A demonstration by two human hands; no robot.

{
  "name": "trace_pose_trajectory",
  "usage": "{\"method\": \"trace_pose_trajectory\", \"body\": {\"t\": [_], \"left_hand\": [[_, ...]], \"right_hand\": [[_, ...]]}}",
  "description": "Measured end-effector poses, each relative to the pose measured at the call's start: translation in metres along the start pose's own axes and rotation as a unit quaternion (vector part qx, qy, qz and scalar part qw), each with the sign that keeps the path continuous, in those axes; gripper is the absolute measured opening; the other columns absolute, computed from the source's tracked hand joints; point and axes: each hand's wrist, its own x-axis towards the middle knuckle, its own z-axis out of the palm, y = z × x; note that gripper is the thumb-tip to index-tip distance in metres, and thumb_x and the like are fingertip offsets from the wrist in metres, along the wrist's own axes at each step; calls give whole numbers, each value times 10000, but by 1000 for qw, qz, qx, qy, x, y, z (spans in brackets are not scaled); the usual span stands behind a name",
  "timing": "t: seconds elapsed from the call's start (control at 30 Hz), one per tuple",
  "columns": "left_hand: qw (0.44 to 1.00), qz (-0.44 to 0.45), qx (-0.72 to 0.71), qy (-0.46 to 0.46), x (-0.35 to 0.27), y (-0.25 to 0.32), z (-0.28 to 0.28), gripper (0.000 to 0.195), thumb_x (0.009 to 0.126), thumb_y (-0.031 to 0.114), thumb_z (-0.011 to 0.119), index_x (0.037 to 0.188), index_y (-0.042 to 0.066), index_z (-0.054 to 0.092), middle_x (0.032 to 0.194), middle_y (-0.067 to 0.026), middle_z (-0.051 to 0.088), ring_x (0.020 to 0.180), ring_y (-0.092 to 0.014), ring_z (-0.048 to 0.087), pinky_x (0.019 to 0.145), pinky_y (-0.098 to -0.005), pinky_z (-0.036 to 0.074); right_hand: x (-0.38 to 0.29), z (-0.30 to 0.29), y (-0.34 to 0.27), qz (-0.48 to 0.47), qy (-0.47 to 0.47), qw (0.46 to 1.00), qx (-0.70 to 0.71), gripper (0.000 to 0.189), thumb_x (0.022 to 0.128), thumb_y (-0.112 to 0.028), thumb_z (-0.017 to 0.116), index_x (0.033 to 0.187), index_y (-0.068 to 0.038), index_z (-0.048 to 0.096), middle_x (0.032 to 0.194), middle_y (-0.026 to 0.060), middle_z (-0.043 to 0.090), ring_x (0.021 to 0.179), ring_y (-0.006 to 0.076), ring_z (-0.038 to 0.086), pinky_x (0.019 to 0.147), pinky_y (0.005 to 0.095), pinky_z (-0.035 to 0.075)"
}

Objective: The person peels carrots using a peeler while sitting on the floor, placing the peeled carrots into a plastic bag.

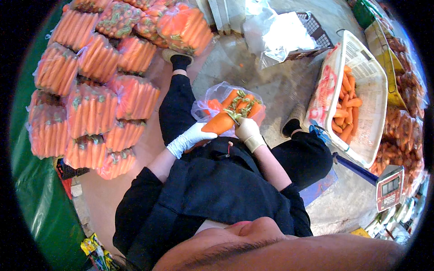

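My left hand, in a thin white glove, holds a large carrot with its leafy end pointing away from me. At that leafy end is my right hand, in a cream-coloured glove, closed on a small tool whose thin dark blade partly shows; its exact kind is unclear. Just beyond both hands a clear plastic bag lies open between my legs, with several carrots with trimmed green tops in it.
Many bagged carrots are stacked at the left. At the right a white plastic crate holds loose carrots, near a digital scale display. Plastic bags lie over a dark crate ahead. A green tarp borders the left.
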Motion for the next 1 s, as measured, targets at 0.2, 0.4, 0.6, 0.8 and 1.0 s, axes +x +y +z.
{"method": "trace_pose_trajectory", "body": {"t": [0.2, 0.4, 0.6, 0.8, 1.0], "left_hand": [[994, 31, -67, -85, -6, -14, -15, 514, 658, 383, 722, 993, 35, 546, 746, -42, 559, 597, -128, 528, 523, -243, 439], [992, 77, -83, -60, -13, 12, -1, 521, 681, 387, 698, 1018, 36, 512, 755, -60, 573, 599, -141, 562, 529, -261, 480], [955, 248, 140, 89, 35, 66, 36, 325, 839, 320, 569, 993, 36, 531, 799, -63, 605, 639, -110, 578, 543, -247, 460], [947, 289, 93, 106, 110, 90, 43, 321, 880, 288, 464, 838, 9, 617, 844, -163, 629, 719, -304, 606, 635, -387, 464], [901, 149, 360, 193, 243, -45, -5, 319, 832, 263, 467, 848, -14, 624, 798, -200, 624, 733, -314, 602, 636, -420, 458]], "right_hand": [[-6, 51, 45, 116, -84, 989, -40, 299, 754, -247, 527, 918, -33, 657, 909, 193, 639, 860, 342, 625, 754, 427, 494], [3, -15, 10, 117, -136, 905, 384, 525, 780, -456, 560, 1073, -20, 572, 936, 128, 655, 608, 219, 606, 558, 319, 488], [-5, -15, 11, 54, -26, 698, 714, 542, 791, -473, 596, 1126, -67, 464, 866, 69, 591, 500, 123, 519, 410, 226, 412], [-17, -112, 15, 63, 277, 481, 829, 517, 736, -462, 647, 1082, -94, 535, 716, -6, 581, 562, 129, 506, 576, 273, 465], [-66, -212, 135, -131, 121, 446, 877, 405, 792, -485, 588, 968, -120, 576, 673, -23, 573, 557, 140, 536, 538, 260, 477]]}}
